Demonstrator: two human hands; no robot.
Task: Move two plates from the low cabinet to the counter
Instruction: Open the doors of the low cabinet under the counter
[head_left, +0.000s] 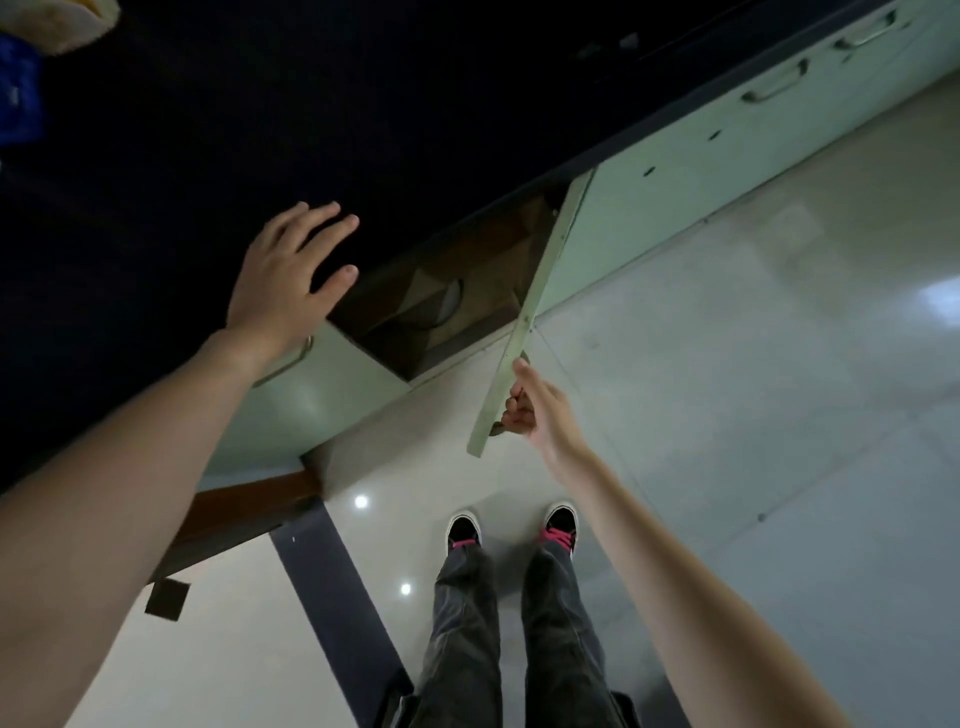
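A pale plate (451, 300) is standing on edge inside the open low cabinet (467, 291), mostly hidden in shadow. The right hand (530, 402) is curling closed around the handle of the green cabinet door (524, 332), which is swung out over the floor (727, 364). The left hand (291, 280) is spreading open and empty, resting at the front edge of the dark tabletop (260, 130).

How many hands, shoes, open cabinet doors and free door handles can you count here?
Hands: 2, left hand and right hand
Shoes: 2
Open cabinet door: 1, gripped by the right hand
Free handles: 3
Total: 8
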